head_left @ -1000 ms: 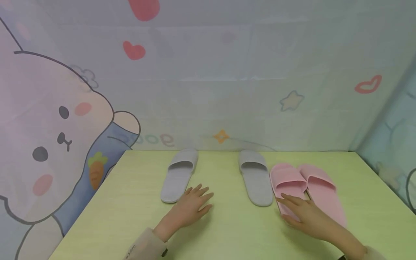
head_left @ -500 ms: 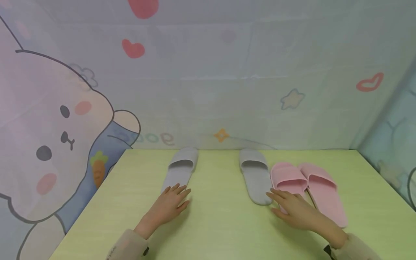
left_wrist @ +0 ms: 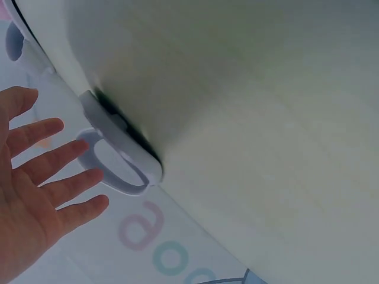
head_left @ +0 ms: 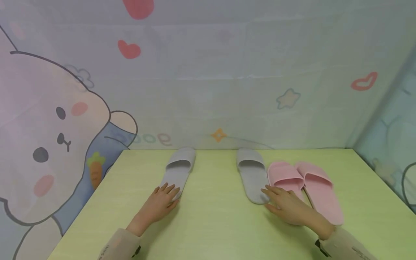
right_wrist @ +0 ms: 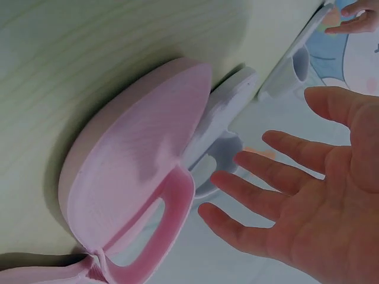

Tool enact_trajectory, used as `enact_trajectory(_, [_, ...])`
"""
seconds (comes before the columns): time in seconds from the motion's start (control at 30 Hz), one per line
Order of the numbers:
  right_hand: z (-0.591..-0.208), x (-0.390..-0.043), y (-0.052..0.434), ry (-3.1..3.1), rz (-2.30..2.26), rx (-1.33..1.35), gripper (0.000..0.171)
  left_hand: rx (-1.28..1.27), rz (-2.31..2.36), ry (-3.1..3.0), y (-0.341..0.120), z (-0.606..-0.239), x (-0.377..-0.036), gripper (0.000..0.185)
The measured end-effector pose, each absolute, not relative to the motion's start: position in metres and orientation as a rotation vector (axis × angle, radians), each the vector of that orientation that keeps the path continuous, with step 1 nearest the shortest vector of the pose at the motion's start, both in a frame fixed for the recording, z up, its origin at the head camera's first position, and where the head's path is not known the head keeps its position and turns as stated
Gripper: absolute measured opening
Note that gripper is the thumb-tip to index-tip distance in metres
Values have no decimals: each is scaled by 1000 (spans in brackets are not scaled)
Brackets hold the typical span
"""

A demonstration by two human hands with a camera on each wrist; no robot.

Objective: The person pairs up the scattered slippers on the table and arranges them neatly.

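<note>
In the head view my left hand (head_left: 158, 203) hovers over the heel end of the left grey slipper (head_left: 178, 171), fingers spread and holding nothing. My right hand (head_left: 286, 206) is above the nearer pink slipper (head_left: 285, 177), its fingertips overlapping the heel of the right grey slipper (head_left: 252, 177). Its fingers are extended too, with nothing in them. The other pink slipper (head_left: 321, 195) lies just to the right. Both wrist views show the palms apart from the slippers: the left palm (left_wrist: 35, 177) beside a grey slipper (left_wrist: 121, 142), the right palm (right_wrist: 308, 201) beside a pink slipper (right_wrist: 133, 160).
The slippers lie on a pale yellow-green table (head_left: 211, 224), toes toward its back edge. Behind it hangs a cloth backdrop (head_left: 201, 90) printed with a cartoon animal, hearts and stars. A dark looped line (head_left: 404, 184) shows at the far right.
My left hand has moved left and back, from right of the left grey slipper to over its heel. My right hand has shifted left toward the right grey slipper. The slippers stay put.
</note>
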State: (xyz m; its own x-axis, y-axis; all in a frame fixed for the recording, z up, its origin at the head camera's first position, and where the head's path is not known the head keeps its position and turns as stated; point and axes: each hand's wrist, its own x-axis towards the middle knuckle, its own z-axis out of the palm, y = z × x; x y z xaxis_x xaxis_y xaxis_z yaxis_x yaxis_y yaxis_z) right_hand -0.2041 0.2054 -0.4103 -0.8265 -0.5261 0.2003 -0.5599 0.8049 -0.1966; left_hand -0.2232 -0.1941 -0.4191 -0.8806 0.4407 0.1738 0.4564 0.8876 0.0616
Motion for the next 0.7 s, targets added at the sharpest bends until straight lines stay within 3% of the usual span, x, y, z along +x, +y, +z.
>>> enact_trajectory(0.7, [-428,-217,196,-2960,388,894,46,-644,-157,-2982,-203,-432,-227,40])
